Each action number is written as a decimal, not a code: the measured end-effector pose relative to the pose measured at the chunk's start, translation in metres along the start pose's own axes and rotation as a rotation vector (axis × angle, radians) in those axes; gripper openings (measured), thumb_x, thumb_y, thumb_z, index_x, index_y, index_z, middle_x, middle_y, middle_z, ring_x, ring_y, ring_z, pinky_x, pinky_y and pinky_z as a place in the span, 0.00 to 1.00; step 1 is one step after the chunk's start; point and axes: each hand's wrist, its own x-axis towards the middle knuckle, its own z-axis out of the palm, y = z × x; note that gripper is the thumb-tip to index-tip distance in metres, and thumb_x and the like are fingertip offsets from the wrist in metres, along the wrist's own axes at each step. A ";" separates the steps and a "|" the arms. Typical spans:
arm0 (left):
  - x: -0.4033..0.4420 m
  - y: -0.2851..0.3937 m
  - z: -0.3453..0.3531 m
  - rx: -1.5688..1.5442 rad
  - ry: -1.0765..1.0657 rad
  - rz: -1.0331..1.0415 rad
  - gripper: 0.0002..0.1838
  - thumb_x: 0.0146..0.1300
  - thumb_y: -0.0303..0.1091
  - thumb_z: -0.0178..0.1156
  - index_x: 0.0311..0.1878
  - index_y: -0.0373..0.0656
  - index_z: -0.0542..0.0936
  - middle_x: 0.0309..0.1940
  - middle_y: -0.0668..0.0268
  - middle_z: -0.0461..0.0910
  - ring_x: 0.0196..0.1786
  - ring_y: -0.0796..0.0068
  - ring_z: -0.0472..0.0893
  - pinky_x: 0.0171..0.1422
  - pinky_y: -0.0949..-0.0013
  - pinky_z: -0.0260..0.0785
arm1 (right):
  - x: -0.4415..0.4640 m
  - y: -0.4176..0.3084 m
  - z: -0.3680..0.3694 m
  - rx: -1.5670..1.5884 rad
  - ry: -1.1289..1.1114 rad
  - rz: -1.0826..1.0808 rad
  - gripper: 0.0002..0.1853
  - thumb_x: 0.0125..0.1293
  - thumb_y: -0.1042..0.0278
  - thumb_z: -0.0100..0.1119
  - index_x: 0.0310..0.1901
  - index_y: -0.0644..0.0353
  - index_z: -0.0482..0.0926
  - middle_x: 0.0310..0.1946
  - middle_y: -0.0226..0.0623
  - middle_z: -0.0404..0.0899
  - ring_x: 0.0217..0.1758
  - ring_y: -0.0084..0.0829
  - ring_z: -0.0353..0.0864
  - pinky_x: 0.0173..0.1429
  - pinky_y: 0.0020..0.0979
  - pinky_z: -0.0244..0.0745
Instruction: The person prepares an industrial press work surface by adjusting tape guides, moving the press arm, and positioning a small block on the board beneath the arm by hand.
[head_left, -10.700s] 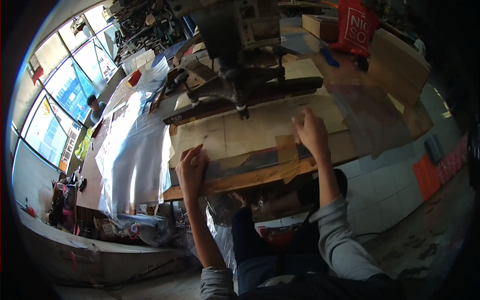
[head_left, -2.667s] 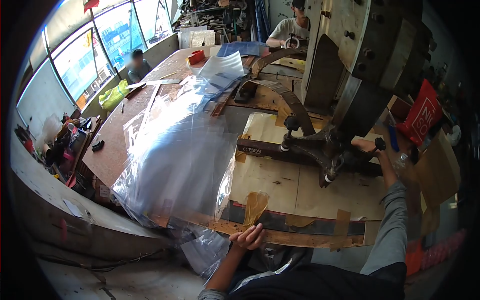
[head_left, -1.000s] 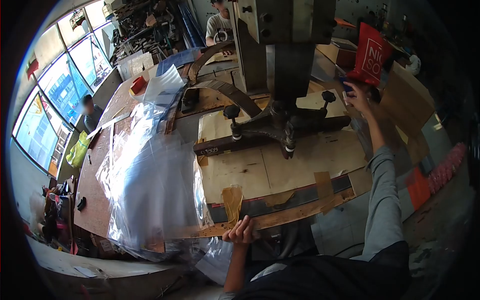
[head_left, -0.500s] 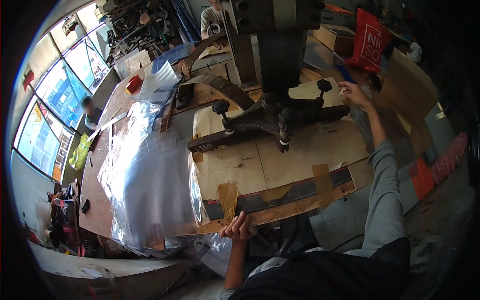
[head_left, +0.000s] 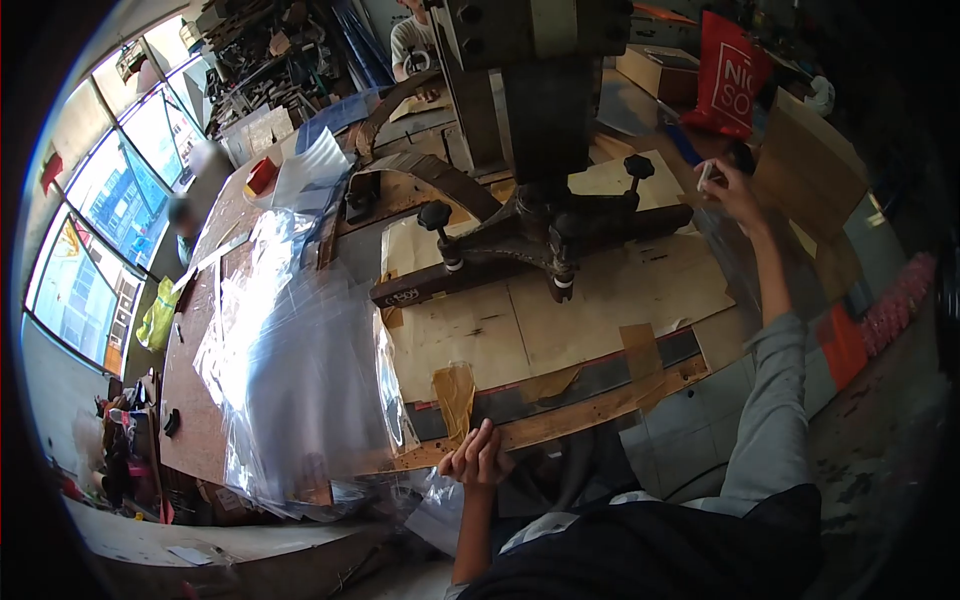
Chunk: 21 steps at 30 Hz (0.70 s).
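Note:
My left hand [head_left: 476, 456] is at the near wooden edge [head_left: 545, 427] of the work surface, fingers curled over it beside a strip of amber tape [head_left: 454, 400]. My right hand [head_left: 738, 198] is raised at the right, pinching a small white stick [head_left: 705, 176]; its exact kind is too small to make out. Between my hands lies a pale board [head_left: 620, 290] with a dark strip along its near side. A dark metal press head [head_left: 545, 225] with black knobs and a long bar stands over the board.
Clear plastic sheets [head_left: 300, 370] are piled on the left of the table. An open cardboard box [head_left: 812, 165] and a red bag [head_left: 728, 75] stand at the right. Another person [head_left: 412, 45] is at the far side, and blurred people show near the windows.
My right hand has shifted slightly right and turned, with the white stick now pointing more upright. My left hand stays at the edge. Another blurred figure has appeared by the windows.

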 end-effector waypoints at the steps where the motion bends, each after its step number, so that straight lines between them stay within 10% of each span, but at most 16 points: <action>1: 0.006 0.000 -0.004 -0.008 -0.036 0.005 0.09 0.63 0.41 0.54 0.31 0.53 0.81 0.43 0.74 0.85 0.43 0.81 0.81 0.54 0.70 0.56 | -0.013 -0.010 -0.002 0.035 -0.001 0.024 0.14 0.64 0.75 0.55 0.51 0.58 0.74 0.41 0.30 0.75 0.42 0.18 0.77 0.39 0.22 0.72; 11: 0.041 0.002 -0.031 -0.040 -0.403 -0.119 0.08 0.60 0.40 0.56 0.38 0.53 0.83 0.52 0.79 0.82 0.51 0.82 0.81 0.72 0.61 0.47 | -0.150 -0.074 0.046 0.134 -0.011 0.206 0.16 0.66 0.70 0.56 0.54 0.63 0.70 0.41 0.32 0.75 0.35 0.19 0.78 0.35 0.20 0.70; 21: 0.050 0.001 -0.032 -0.133 -0.407 -0.145 0.08 0.57 0.35 0.58 0.39 0.50 0.83 0.53 0.76 0.81 0.53 0.80 0.81 0.61 0.73 0.64 | -0.181 -0.031 0.087 0.277 0.062 0.180 0.09 0.73 0.68 0.47 0.44 0.64 0.75 0.37 0.29 0.76 0.33 0.17 0.77 0.37 0.21 0.71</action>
